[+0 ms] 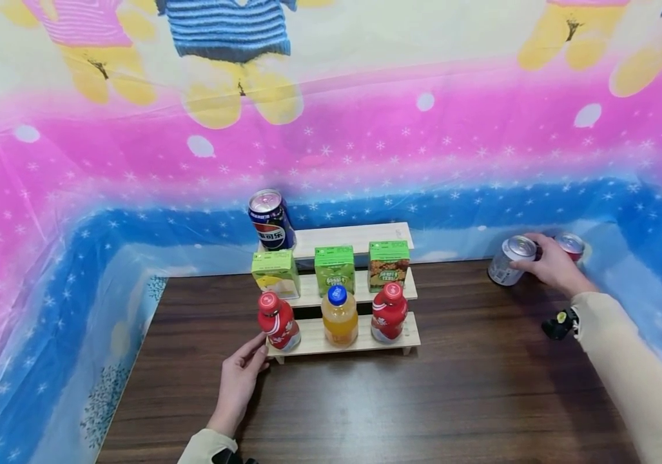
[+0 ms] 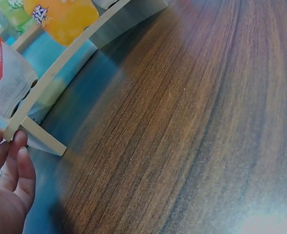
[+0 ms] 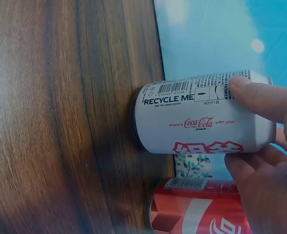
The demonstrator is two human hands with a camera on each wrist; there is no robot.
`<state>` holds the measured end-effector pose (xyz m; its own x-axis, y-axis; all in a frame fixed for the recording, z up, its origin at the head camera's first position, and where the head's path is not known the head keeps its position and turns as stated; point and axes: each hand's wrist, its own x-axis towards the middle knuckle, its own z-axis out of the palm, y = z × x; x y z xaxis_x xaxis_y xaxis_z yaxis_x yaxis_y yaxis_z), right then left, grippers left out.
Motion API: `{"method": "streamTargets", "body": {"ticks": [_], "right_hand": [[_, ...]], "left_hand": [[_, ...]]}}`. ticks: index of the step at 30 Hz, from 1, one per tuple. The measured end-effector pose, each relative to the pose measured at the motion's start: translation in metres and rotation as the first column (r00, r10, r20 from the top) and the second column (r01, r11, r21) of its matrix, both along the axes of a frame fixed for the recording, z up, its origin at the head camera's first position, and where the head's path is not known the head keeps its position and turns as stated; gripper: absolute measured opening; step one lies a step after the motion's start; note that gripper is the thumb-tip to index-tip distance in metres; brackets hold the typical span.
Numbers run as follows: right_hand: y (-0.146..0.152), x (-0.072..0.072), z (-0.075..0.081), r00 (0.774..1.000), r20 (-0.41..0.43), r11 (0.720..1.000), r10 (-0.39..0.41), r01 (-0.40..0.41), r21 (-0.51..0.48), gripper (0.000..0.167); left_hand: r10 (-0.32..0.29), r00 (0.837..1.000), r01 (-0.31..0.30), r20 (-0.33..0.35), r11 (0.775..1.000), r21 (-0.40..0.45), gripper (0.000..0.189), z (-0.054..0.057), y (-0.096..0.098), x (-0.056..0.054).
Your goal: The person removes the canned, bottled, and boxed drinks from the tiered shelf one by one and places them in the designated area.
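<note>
the right hand [image 1: 557, 263] grips a white coca-cola can [image 1: 505, 263] near its top, thumb on one side and fingers curled round the other, opened only as wide as the can. the can is at the far right of the dark wood-grain table [image 1: 342, 412], close to the back edge; whether its base touches the table, i cannot tell. a red coca-cola can [image 1: 570, 243] stands just beside it, on the far side of the gripping hand. well apart from these, the left hand [image 1: 240, 381] pinches the front left corner of a three-tier wooden rack [image 1: 354, 241], thumb and fingers nearly closed on the end of the lowest board. on that board stand a left red bottle [image 1: 280, 325], an orange juice bottle [image 1: 340, 322] with a blue cap in the middle, and a right red bottle [image 1: 389, 316]. the middle board bears a yellow-green drink carton [image 1: 275, 274] at the left, a green drink carton [image 1: 334, 269] at the centre and a brown-pictured green carton [image 1: 389, 264] at the right. a dark blue pepsi can [image 1: 271, 222] stands upright at the left end of the top board. behind the table hangs a pink and blue backdrop [image 1: 365, 148] with white snowflakes.
</note>
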<state>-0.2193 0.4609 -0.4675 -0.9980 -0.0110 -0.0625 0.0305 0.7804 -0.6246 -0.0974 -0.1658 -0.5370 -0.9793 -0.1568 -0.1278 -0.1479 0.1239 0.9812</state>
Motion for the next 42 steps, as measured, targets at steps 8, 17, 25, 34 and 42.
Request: {"method": "streamTargets", "body": {"ticks": [8,17,25,34,42], "right_hand": [[0.003,0.001,0.001,0.999,0.029,0.999,-0.028,0.027,0.024,0.090],[0.002,0.006,0.007,0.998,0.050,0.999,-0.030,0.028,0.036,0.090],[-0.002,0.009,0.019,1.000,0.009,0.998,-0.029,0.029,-0.058,0.083],[-0.023,0.013,0.045,0.993,-0.084,0.995,-0.077,0.072,-0.067,0.077],[-0.056,0.018,0.074,0.983,-0.179,0.996,-0.029,0.014,-0.085,0.062]], "left_hand": [[-0.001,0.999,0.001,-0.042,1.000,0.000,0.036,-0.001,-0.001,0.001],[-0.003,1.000,0.004,-0.012,1.000,0.009,0.036,-0.003,0.000,-0.001],[-0.003,1.000,0.003,-0.014,1.000,0.020,0.036,-0.002,0.000,-0.001],[-0.019,1.000,0.019,0.002,1.000,0.000,0.038,0.001,-0.001,0.002],[-0.015,1.000,0.015,-0.005,1.000,0.013,0.037,0.002,0.001,0.001]]}}
